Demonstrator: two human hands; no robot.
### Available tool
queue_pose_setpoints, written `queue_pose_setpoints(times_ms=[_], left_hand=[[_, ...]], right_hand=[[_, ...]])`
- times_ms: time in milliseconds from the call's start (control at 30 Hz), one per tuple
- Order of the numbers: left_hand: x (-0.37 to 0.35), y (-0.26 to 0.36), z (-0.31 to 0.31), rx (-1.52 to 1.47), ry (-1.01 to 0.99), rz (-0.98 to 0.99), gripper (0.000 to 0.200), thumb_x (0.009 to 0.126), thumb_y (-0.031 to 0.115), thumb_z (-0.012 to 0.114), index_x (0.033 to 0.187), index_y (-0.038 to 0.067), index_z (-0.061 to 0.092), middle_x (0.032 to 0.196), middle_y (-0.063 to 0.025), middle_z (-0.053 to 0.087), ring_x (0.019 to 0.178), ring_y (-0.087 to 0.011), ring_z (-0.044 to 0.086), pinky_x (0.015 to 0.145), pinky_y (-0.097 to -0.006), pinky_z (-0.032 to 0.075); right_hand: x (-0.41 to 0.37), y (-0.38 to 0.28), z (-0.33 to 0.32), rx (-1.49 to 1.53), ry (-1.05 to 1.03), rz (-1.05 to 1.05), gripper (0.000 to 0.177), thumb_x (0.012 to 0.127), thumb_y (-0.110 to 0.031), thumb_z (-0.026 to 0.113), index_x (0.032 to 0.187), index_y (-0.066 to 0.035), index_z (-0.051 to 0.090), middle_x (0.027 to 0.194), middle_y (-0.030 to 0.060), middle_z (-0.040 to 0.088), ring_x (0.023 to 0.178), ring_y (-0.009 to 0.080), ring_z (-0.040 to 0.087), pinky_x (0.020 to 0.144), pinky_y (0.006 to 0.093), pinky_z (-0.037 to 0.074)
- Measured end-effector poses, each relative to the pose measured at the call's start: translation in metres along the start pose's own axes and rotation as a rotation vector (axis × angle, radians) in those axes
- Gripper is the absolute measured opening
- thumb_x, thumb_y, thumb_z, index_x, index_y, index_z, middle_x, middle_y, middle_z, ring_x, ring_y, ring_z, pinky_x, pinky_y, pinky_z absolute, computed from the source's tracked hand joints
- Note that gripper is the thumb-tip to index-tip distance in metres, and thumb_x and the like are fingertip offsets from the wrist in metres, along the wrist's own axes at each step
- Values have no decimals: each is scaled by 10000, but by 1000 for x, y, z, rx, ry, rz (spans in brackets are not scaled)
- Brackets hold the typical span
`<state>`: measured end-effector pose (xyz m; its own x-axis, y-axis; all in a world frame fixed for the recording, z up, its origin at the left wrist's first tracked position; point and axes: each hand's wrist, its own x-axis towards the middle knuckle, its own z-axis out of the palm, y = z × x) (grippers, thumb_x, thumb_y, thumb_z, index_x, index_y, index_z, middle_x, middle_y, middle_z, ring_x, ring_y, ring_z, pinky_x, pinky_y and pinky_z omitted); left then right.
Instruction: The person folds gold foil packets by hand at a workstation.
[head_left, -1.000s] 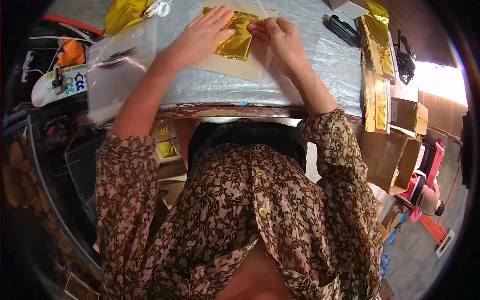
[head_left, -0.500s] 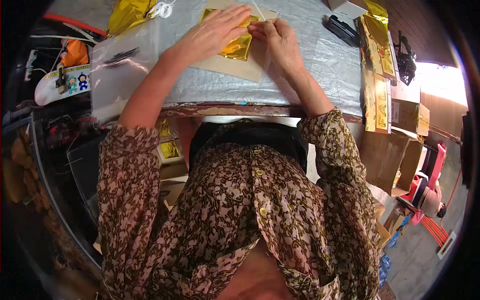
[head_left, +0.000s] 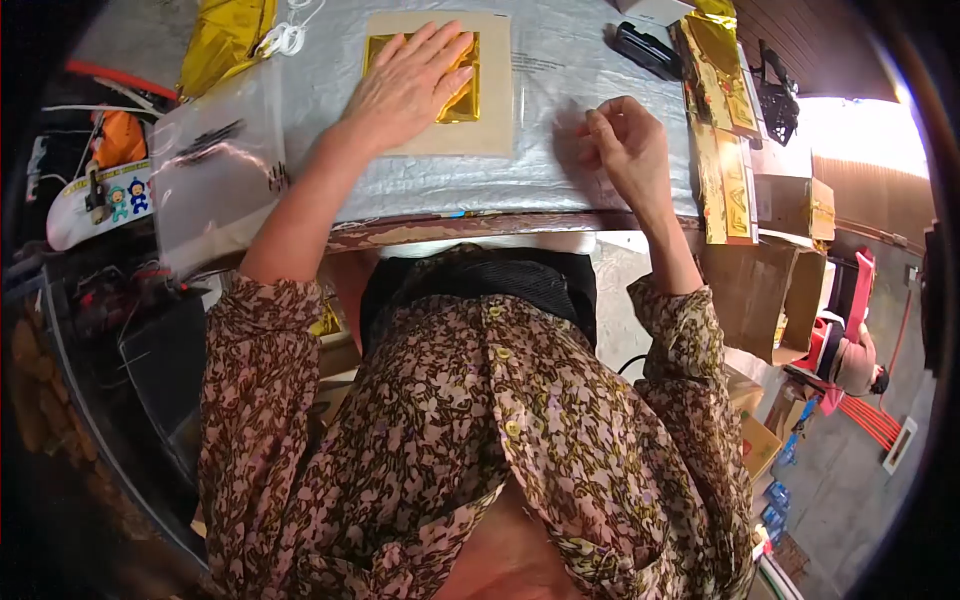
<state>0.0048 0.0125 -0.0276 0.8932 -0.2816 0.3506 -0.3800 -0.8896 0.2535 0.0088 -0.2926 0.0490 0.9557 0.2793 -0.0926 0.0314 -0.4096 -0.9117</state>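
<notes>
One gold foil sheet, glossy and creased, lies square on one tan card at the far middle of the silver-covered table. The left hand rests on the foil, fingers open and flat. The right hand rests on the table beside the card, fingers curled; any grip cannot be told. One open cardboard box stands below the table's right end, contents indistinct.
</notes>
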Motion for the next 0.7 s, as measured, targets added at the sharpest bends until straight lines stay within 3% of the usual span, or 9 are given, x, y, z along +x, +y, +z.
queue_pose_setpoints(times_ms=[133, 333, 600, 700], left_hand=[[0, 11, 1, 13, -28, -71, 596, 1119, 485, 352, 1611, 149, 388, 1678, -79, 346, 1555, -280, 292, 1274, -481, 202], [0, 11, 0, -20, 31, -45, 604, 1112, 486, 363, 1565, 93, 443, 1636, -125, 410, 1517, -313, 356, 1249, -497, 235], [3, 22, -10, 19, -18, -104, 897, 956, 732, 524, 1556, 71, 446, 1643, -126, 397, 1546, -305, 315, 1269, -502, 223], [3, 22, -9, 15, -13, -104, 897, 948, 732, 536, 1555, 78, 448, 1645, -121, 395, 1545, -300, 317, 1275, -501, 217]], right_hand=[[7, 6, -1, 106, -21, -22, 125, 1034, -96, 632, 1040, 24, 667, 893, 112, 763, 720, 129, 702, 637, 263, 567], [33, 18, 10, 236, 14, -23, 160, 1037, -104, 644, 1076, 41, 700, 943, 121, 770, 775, 153, 729, 710, 280, 608], [20, 5, 15, 153, 20, -54, 183, 1040, -77, 630, 1128, 65, 704, 950, 128, 771, 810, 150, 726, 760, 272, 601], [19, 5, 19, 83, 46, -86, 186, 1042, -71, 622, 1134, 70, 701, 953, 127, 771, 815, 145, 724, 766, 270, 601]])
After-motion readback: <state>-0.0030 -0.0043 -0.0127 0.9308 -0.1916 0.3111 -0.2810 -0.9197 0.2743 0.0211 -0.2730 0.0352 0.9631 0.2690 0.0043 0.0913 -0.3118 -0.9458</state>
